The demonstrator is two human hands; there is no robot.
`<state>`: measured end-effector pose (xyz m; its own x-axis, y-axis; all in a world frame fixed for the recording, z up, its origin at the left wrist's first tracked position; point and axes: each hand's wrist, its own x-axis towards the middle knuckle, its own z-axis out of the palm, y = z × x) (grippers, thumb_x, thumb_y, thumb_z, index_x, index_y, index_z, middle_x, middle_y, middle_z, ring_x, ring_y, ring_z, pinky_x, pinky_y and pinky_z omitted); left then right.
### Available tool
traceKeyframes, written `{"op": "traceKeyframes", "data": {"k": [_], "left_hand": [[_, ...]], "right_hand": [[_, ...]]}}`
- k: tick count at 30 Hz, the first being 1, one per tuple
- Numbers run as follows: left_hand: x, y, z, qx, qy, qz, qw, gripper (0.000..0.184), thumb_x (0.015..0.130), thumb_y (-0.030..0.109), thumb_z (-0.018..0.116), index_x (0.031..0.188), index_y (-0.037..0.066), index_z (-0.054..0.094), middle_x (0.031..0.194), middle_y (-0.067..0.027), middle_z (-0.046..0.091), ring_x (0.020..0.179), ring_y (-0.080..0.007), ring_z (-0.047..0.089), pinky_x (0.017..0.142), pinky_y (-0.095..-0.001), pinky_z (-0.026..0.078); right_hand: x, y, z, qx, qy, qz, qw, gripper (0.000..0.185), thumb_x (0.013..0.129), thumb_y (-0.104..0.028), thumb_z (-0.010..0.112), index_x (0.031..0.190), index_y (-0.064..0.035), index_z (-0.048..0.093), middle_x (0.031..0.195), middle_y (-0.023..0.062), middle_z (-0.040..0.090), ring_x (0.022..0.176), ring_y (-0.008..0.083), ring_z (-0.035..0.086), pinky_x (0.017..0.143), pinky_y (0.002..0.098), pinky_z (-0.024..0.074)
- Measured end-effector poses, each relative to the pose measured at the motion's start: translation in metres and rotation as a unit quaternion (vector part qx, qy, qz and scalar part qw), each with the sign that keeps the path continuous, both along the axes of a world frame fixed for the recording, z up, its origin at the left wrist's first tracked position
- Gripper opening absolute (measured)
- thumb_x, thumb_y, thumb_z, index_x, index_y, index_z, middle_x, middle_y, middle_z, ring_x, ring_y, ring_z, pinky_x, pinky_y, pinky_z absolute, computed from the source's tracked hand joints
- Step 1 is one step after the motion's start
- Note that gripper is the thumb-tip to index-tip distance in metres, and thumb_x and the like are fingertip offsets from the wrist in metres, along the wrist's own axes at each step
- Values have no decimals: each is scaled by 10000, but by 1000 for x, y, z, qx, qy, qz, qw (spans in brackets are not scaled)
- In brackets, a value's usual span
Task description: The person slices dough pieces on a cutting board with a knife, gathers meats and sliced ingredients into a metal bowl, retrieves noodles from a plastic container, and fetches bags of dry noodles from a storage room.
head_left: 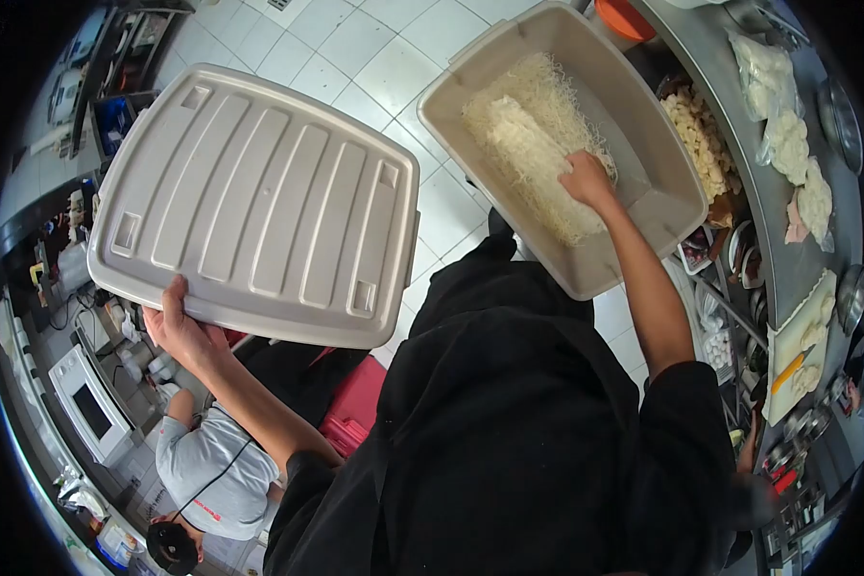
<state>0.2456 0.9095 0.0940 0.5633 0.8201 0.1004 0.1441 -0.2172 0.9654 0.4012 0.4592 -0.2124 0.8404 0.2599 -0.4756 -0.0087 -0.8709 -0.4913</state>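
Observation:
My left hand [184, 329] grips the near edge of a large ribbed grey-beige lid [259, 206], thumb on top, and holds it up at the left. At the right is a deep bin [648, 182] of the same colour. Thin pale noodle-like strands [538, 82] lie inside it, with a lighter, denser bundle [523, 139] on top. My right hand [588, 180] reaches into the bin, its fingers closed on the near end of that bundle.
A steel counter [754, 226] on the right holds bagged pale food [787, 144], bowls and a board [802, 346] with a yellow-handled tool. Another person in a grey shirt [216, 470] is at lower left, near a microwave [91, 408]. White floor tiles [355, 53] lie between.

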Motion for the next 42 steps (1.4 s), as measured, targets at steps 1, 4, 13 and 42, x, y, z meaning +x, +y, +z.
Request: {"op": "traceKeyframes", "data": {"k": [1,4,13,42], "left_hand": [[1,2,-1,11,1,-5,1000,388,745,-18,594,1118,-54,491,987,-123,591,881,-203,594,811,-315,486],[1,5,-3,-9,-3,1,1000,382,745,-18,591,1111,-65,492,990,-128,590,885,-203,595,824,-318,482],[13,2,-3,-7,-23,11,1000,387,748,-46,587,1121,-62,484,1017,-148,590,919,-224,600,850,-322,479],[18,-3,0,18,-22,-1,1000,385,765,-23,589,1135,-77,497,994,-145,595,872,-214,600,807,-311,489]], "right_hand": [[-7,-4,5,-2,0,2,1000,329,701,-139,605,1000,-6,641,1059,201,602,995,348,576,860,386,459],[-21,-28,37,42,-82,-17,996,282,706,-147,644,933,19,632,972,202,597,913,365,580,809,395,461],[-13,-73,133,79,-124,-128,981,252,729,-47,639,958,57,621,1024,176,606,901,333,599,794,363,462],[23,-73,76,413,137,-393,810,248,862,-26,568,1101,36,553,1017,111,641,890,175,618,783,314,496]]}}
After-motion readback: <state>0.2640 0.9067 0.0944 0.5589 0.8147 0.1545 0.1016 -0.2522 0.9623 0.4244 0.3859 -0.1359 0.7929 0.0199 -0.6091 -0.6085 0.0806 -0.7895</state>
